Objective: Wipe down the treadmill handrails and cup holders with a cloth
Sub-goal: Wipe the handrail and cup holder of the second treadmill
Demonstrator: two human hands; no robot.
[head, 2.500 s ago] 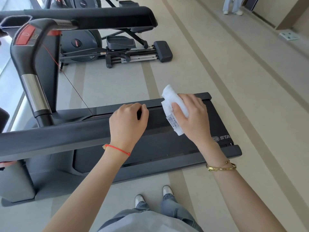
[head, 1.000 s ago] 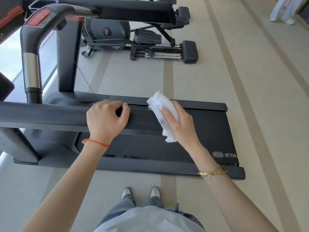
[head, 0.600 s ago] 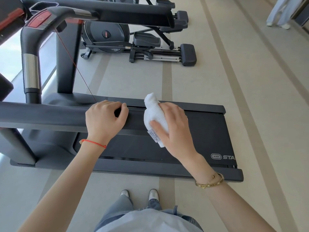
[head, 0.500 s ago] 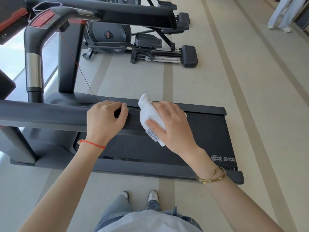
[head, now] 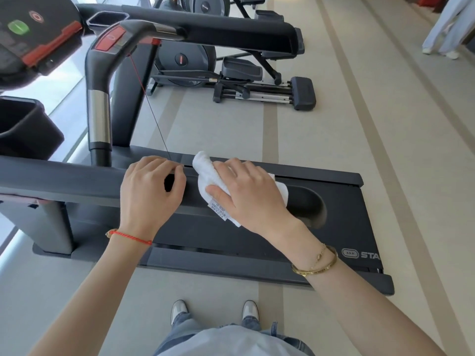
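Right hand point(head: 250, 194) grips a bunched white cloth point(head: 208, 176), thumb and fingers curled over it, pressing it onto the near handrail point(head: 64, 179). Left hand point(head: 151, 191) wraps the same rail just beside the cloth, fingers curled over its top. Beyond lie the treadmill deck point(head: 341, 214), the far handrail point(head: 218, 34) and a red safety cord point(head: 144, 83) that runs down toward the left hand. A cup holder point(head: 25, 124) sits at left; an elliptical trainer point(head: 257, 80) stands behind.

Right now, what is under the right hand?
A bunched white cloth lies under the right hand, pressed on the near handrail; its label sticks out below the thumb. The rail surface beneath the cloth is covered.
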